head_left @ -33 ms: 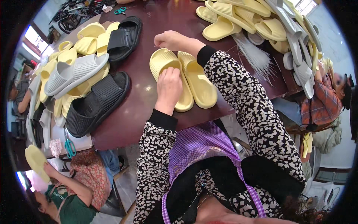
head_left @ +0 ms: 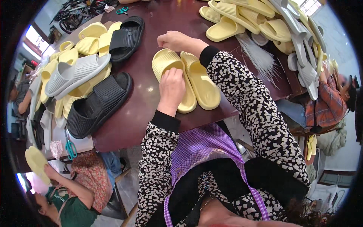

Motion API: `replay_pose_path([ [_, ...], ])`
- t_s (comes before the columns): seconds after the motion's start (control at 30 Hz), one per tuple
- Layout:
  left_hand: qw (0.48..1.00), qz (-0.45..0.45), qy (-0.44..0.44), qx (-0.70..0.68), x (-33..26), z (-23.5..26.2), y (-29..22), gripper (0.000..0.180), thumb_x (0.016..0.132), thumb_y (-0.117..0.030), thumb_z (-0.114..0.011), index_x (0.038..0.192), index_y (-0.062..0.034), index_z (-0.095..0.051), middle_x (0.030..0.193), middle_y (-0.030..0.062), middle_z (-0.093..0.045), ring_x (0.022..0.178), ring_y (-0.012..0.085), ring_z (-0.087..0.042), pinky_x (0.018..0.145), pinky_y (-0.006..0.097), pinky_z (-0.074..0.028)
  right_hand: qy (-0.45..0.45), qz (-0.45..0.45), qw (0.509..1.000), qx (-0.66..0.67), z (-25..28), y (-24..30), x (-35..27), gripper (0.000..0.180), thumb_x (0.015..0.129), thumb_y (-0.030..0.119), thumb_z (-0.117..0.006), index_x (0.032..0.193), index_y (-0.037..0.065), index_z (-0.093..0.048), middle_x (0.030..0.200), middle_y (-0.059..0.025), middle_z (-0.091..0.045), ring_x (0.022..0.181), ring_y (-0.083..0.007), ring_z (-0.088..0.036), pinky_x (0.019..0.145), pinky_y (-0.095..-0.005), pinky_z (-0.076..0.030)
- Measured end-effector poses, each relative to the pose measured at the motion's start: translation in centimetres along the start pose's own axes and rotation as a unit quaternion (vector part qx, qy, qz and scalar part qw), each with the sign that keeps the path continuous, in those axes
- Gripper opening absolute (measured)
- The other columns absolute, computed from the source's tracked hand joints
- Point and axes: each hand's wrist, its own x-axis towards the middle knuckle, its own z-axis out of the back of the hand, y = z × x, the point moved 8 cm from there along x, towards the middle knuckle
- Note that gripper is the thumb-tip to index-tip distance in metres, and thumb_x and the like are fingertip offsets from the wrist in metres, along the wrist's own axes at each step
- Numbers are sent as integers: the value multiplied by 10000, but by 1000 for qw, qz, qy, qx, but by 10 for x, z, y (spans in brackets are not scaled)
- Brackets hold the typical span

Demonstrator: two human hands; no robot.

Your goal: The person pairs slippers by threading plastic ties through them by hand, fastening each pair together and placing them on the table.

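Two yellow slide slippers lie side by side before me, toes pointing away. My left hand [head_left: 172, 90] bends its fingers over the strap edge of the left yellow slipper [head_left: 166, 59], gripping it; its fingertips are hidden in the foot opening. Just beyond that slipper's toe, my right hand [head_left: 177, 40] is closed in a pinch. A faint thin strand seems to show below its fingertips, too fine to name. The right yellow slipper [head_left: 208, 95] rests under my right wrist, apart from the fingers.
Black slippers [head_left: 99, 106], a grey slipper [head_left: 77, 73] and yellow ones are piled at left. On the dark red table [head_left: 124, 130], thin white strands [head_left: 259, 56] lie beside a yellow and grey slipper heap [head_left: 278, 30]. Teal scissors [head_left: 122, 11] lie far back. Co-workers sit on both sides.
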Motion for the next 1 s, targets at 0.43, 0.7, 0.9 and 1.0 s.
replay_pose_path([
  [0.43, 991, 10, -113, -77, 14, 34, -12, 160, 806, -24, -583, 962, -7, -613, 975, 158, -606, 914, 286, -597, 807, 377, -485, -102, -194, 967, 128, 48, -43, -56, 118, 799, 42, -610, 913, 63, -632, 800, -79, -653, 767, -195, -619, 705, -300, -494],
  [0.7, 944, 154, -42, -287, 64, 15, 17, 200, 829, -12, -557, 1020, 30, -597, 989, 152, -643, 817, 225, -645, 729, 320, -513, -219, -171, 886, 371, 53, 3, -103, 63, 860, -19, -581, 916, -9, -608, 817, -13, -627, 788, -80, -591, 722, -229, -494],
  [0.9, 911, 227, 58, -341, 63, -32, 32, 173, 836, -38, -582, 987, 44, -602, 845, 115, -671, 714, 140, -629, 652, 276, -505, -261, -176, 855, 413, 52, 10, -122, 72, 863, -23, -577, 923, 0, -609, 833, -2, -619, 788, -69, -579, 727, -217, -487],
  [1.0, 912, 225, 49, -340, 71, -27, 29, 157, 849, -53, -596, 975, 39, -611, 806, 84, -662, 670, 110, -604, 612, 247, -486, -278, -195, 836, 430, 58, 3, -125, 81, 863, -21, -580, 934, 1, -615, 843, 0, -620, 792, -66, -576, 725, -216, -486],
])
